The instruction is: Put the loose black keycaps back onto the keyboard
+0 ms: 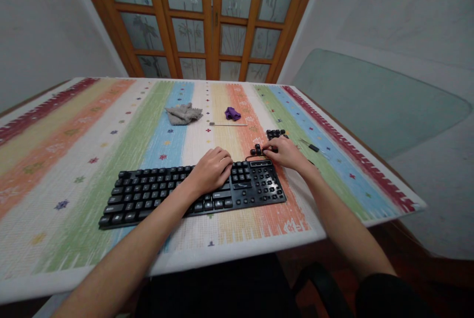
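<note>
A black keyboard [148, 192] lies slightly askew on the table near its front edge. Several keycaps are off at its right end, where bare key sockets show. My left hand [212, 172] rests on the keyboard right of its middle, with bent fingers wrapped toward the far edge; the fingertips are partly hidden. Just behind the keyboard's far right corner, my right hand [283, 152] is closed in a pinch on what looks like a small black keycap [273, 149]. Loose keycaps [256, 150] sit close to its fingertips, and a larger group of keycaps [276, 133] stands beyond.
A grey cloth [183, 114] and a purple cloth [232, 113] lie farther back. In front of the purple one is a thin brush-like stick [227, 124]. A small black-ended tool [313, 147] lies right of my right hand. A striped tablecloth [92, 199] covers the table.
</note>
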The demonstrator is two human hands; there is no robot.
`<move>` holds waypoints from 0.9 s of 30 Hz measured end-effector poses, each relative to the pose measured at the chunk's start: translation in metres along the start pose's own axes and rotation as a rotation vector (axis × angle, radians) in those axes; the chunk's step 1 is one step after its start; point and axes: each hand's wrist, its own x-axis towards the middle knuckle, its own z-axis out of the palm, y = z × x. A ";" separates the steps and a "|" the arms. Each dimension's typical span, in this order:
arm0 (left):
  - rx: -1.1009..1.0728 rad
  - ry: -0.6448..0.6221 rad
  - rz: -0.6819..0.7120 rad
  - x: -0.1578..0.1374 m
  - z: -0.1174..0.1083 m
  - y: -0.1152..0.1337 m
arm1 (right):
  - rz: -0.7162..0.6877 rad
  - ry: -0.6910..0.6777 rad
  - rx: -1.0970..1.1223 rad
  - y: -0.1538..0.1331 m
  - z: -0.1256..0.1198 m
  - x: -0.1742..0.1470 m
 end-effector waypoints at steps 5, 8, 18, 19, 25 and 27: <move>0.001 -0.005 0.003 0.000 0.000 0.000 | 0.044 0.040 0.056 -0.004 -0.006 0.000; 0.014 -0.003 0.009 0.000 0.000 0.001 | 0.044 0.129 0.150 -0.015 -0.014 -0.005; 0.047 0.005 0.029 0.000 -0.001 0.001 | -0.260 0.065 0.444 -0.078 -0.019 -0.063; 0.047 0.006 0.030 0.000 -0.002 0.001 | -0.263 0.046 0.454 -0.080 -0.017 -0.069; 0.039 -0.017 0.043 0.003 -0.007 0.002 | -0.228 0.001 0.499 -0.083 -0.003 -0.091; 0.035 -0.017 0.041 0.003 -0.008 0.002 | -0.221 0.003 0.519 -0.083 -0.001 -0.094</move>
